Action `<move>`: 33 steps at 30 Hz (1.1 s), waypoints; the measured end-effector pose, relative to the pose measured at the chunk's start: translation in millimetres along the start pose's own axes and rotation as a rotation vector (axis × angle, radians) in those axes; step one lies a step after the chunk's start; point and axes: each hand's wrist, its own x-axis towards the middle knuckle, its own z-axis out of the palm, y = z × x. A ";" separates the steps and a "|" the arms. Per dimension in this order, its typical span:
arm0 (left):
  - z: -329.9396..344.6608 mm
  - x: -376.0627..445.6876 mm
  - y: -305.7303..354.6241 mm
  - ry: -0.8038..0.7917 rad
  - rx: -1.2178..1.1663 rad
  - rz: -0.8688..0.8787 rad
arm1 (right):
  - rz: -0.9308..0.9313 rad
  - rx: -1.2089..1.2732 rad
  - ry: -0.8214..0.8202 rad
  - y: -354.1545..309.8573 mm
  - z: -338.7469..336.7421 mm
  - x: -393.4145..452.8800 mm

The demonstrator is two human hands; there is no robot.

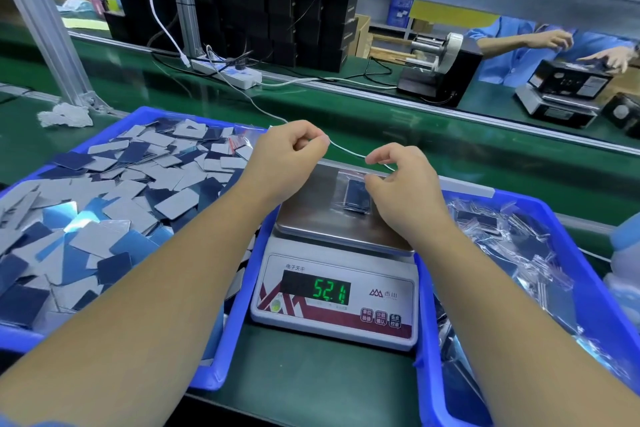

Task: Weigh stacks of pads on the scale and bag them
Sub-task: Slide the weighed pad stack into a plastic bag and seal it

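On the green counter (pixel 311 374) between two blue bins, a scale (pixel 337 302) reads 52.1 with a dark stack of pads (pixel 356 196) in a clear bag (pixel 346 184) on its steel pan. The right hand (pixel 401 184) pinches the bag's top edge, its grip grasping the plastic. The left hand (pixel 287 156) hovers just left, fingers curled; whether its grip holds anything I cannot tell. The left bin (pixel 239 322) holds loose pads (pixel 114 191); the right bin (pixel 595 288) holds filled bags (pixel 512 236).

Brushed-metal scale pan (pixel 311 204), glossy blue plastic bins (pixel 239 288), matt grey and shiny blue pads (pixel 121 204), clear crinkled bag (pixel 353 194)
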 end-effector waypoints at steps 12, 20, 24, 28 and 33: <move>0.2 -0.4 1.1 -0.008 -0.009 0.006 | 0.002 -0.056 -0.029 -0.4 0.7 -0.9; 0.6 -1.6 0.3 -0.026 0.003 0.031 | -0.005 -0.372 -0.114 -1.7 2.2 -4.0; 1.7 -4.0 1.0 -0.080 0.123 0.120 | -0.031 -0.575 -0.151 -2.7 7.7 -6.5; 3.2 -4.7 4.0 -0.100 0.156 0.173 | -0.059 -0.678 -0.169 -4.0 12.6 -6.6; 6.2 -6.4 6.0 -0.100 0.193 0.211 | -0.096 -0.626 -0.156 -5.4 12.0 -2.7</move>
